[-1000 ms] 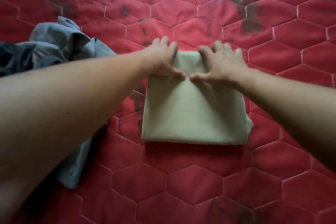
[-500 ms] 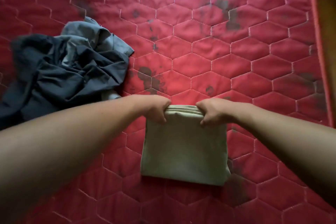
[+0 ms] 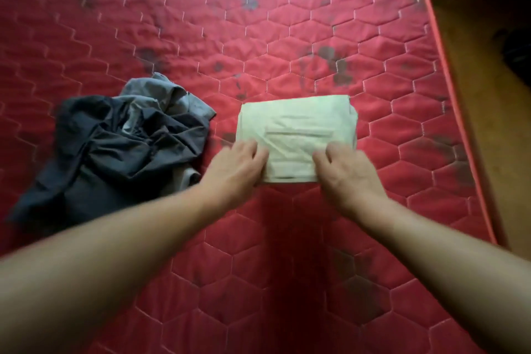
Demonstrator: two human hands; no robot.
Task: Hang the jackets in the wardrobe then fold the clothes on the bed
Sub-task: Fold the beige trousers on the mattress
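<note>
A pale green garment (image 3: 298, 129), folded into a compact rectangle, lies flat on the red quilted mattress (image 3: 287, 23). My left hand (image 3: 235, 172) is at its near left corner and my right hand (image 3: 347, 175) at its near right corner. Both have bent fingers that pinch the near edge, though motion blur softens them. To the left sits a crumpled heap of unfolded clothes: a dark navy piece (image 3: 115, 152) on top of a grey-blue one (image 3: 172, 95).
The mattress's right edge (image 3: 448, 112) runs diagonally down the right side, with brown floor (image 3: 488, 138) beyond it. A dark object (image 3: 517, 49) lies on that floor. Bare mattress stretches behind and in front of the folded garment.
Both hands took the garment's far edge and brought it over toward me, halving it into a smaller rectangle. The view has pulled back, showing more of the bed and its right edge.
</note>
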